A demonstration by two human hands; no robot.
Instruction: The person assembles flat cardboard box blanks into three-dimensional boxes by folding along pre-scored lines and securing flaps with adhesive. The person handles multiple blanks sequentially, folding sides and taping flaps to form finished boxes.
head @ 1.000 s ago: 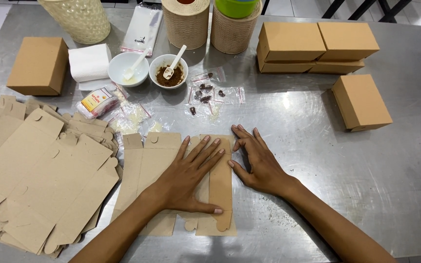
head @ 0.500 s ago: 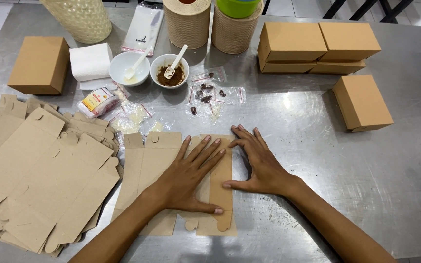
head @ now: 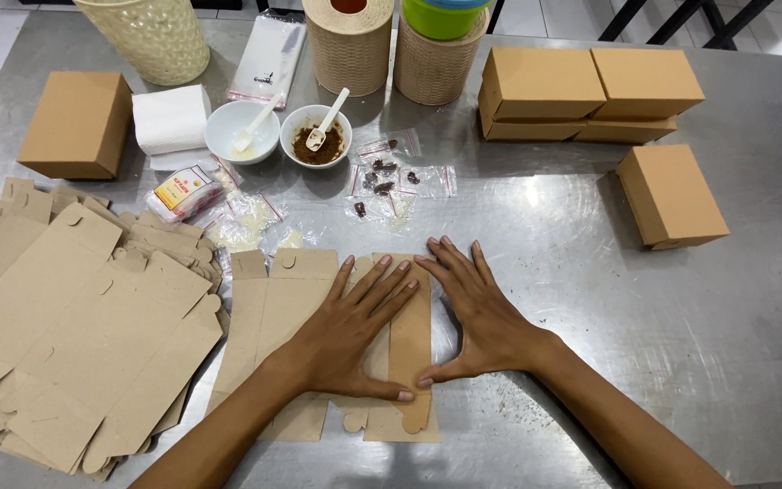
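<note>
A flat brown cardboard box blank (head: 269,308) lies on the steel table (head: 644,362) in front of me. My left hand (head: 355,330) presses flat on its right part, fingers spread. Beside it, my right hand (head: 477,312) also lies flat, fingers over the blank's right edge and palm on the table. The two thumbs meet near the blank's lower right flap. Neither hand grips anything.
A pile of flat box blanks (head: 65,326) lies at the left. Folded brown boxes stand at the far left (head: 74,122), the right (head: 672,195) and stacked at the back (head: 590,91). Two white bowls with spoons (head: 319,136), small plastic bags (head: 386,177), napkins (head: 169,118) and woven containers (head: 350,41) fill the back.
My right hand has slid left onto the blank's right edge, so its thumb now meets my left thumb. My left hand has stayed pressed on the blank.
</note>
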